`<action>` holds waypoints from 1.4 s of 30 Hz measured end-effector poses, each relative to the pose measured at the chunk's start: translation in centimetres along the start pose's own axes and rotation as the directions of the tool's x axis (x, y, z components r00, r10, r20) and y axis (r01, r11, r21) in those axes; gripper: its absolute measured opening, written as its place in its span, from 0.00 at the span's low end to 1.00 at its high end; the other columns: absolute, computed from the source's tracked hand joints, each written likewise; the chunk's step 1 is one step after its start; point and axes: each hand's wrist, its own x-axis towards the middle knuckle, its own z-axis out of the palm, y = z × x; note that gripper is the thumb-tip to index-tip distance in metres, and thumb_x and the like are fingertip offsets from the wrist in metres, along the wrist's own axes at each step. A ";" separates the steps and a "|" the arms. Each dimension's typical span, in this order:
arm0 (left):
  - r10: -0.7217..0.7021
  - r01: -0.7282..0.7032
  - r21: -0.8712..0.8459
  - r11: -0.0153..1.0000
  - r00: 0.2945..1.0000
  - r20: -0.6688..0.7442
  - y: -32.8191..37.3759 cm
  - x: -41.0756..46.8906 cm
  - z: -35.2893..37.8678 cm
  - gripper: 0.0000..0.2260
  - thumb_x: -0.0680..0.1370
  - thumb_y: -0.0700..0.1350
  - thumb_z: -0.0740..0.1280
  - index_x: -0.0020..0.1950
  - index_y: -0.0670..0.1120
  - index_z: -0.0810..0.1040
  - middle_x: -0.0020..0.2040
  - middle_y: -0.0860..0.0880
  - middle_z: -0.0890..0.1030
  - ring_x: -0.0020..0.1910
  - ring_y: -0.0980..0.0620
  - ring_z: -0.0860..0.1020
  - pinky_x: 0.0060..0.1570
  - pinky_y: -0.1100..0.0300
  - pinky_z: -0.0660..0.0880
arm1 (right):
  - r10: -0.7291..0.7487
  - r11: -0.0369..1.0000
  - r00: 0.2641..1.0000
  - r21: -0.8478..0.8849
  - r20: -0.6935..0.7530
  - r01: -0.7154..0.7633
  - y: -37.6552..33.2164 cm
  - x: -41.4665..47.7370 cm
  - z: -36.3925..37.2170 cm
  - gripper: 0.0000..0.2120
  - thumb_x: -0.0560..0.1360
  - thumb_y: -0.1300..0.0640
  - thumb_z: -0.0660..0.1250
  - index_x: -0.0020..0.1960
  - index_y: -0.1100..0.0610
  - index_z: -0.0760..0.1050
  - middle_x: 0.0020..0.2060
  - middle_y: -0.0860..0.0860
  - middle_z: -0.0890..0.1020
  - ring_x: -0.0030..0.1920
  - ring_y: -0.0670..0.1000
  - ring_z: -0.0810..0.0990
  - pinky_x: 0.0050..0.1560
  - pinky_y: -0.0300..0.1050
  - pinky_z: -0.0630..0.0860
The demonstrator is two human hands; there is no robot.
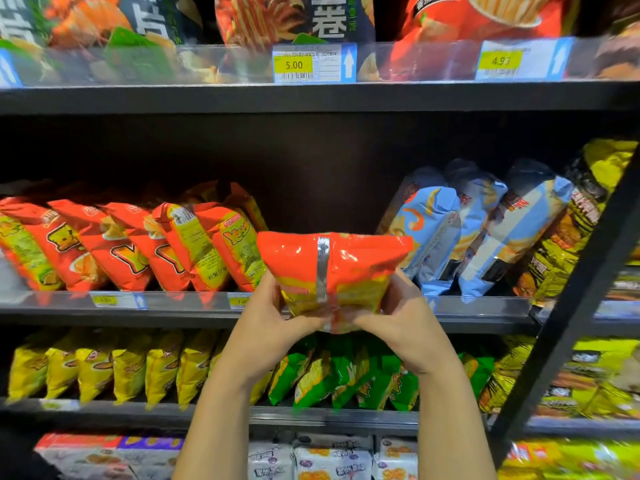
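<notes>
Left hand [273, 318] and right hand [403, 320] both grip the orange snack bag [349, 268] from below, before the middle shelf [173, 315].

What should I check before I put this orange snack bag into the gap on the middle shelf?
1. Grip: left hand and right hand both hold the orange snack bag at its lower end: ok.
2. Gap between the orange bags and the blue bags is free: ok.
3. Front faces outward: the seam side faces the camera: not ok.
4. Colours match the orange bags: ok.
5. Price tag fits: blurred, cannot tell.
</notes>
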 end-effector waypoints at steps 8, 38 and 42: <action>0.068 -0.067 -0.040 0.997 0.997 0.020 0.1 -0.2 -0.5 0.33 0.64 0.48 0.83 0.67 0.54 0.77 0.61 0.49 0.86 0.63 0.47 0.84 0.60 0.55 0.80 | -0.021 0.999 0.999 0.044 -0.030 0.023 0.7 0.0 0.3 0.27 0.66 0.64 0.83 0.61 0.53 0.79 0.55 0.49 0.87 0.59 0.50 0.85 0.56 0.42 0.81; -0.205 0.176 -0.182 0.967 0.967 -0.152 4.8 -0.3 -0.2 0.32 0.72 0.60 0.75 0.73 0.51 0.74 0.61 0.55 0.83 0.60 0.51 0.84 0.60 0.46 0.82 | 0.374 0.841 0.927 0.414 0.021 -0.349 -3.2 1.7 2.7 0.20 0.79 0.48 0.73 0.68 0.52 0.78 0.56 0.57 0.88 0.57 0.60 0.87 0.65 0.67 0.79; 0.061 -0.014 0.142 0.990 0.942 -0.331 4.7 -0.9 -0.2 0.25 0.76 0.57 0.74 0.72 0.59 0.73 0.66 0.63 0.78 0.61 0.67 0.78 0.52 0.65 0.76 | 0.217 0.956 0.964 0.235 -0.157 -0.177 -3.0 1.8 3.3 0.19 0.79 0.50 0.73 0.69 0.48 0.76 0.57 0.49 0.88 0.56 0.52 0.88 0.60 0.62 0.83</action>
